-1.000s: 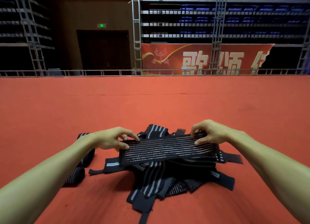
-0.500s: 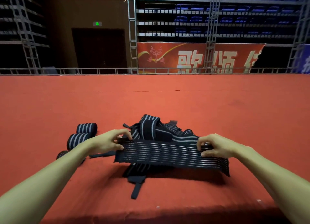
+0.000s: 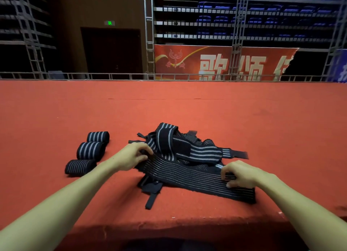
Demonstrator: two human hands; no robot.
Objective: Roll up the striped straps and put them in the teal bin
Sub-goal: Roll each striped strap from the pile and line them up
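A black strap with thin grey stripes (image 3: 189, 176) lies stretched across the near side of a tangled heap of striped straps (image 3: 185, 147) on the red surface. My left hand (image 3: 131, 156) pinches the strap's left end, fingers curled. My right hand (image 3: 242, 173) grips it near its right end, which trails past the hand toward the surface's edge. Three rolled striped straps lie to the left: one far (image 3: 98, 137), one in the middle (image 3: 90, 150), one near (image 3: 79, 166). No teal bin is in view.
The red carpeted surface (image 3: 187, 109) stretches far ahead and to both sides; its front edge (image 3: 169, 222) runs just below the strap. A metal railing (image 3: 112, 76), scaffolding and a red banner (image 3: 216, 62) stand beyond it.
The strap has come down from above the heap toward me and now lies flat. My right hand moved right and nearer. The view tilted, bringing the three rolls and the front edge into sight.
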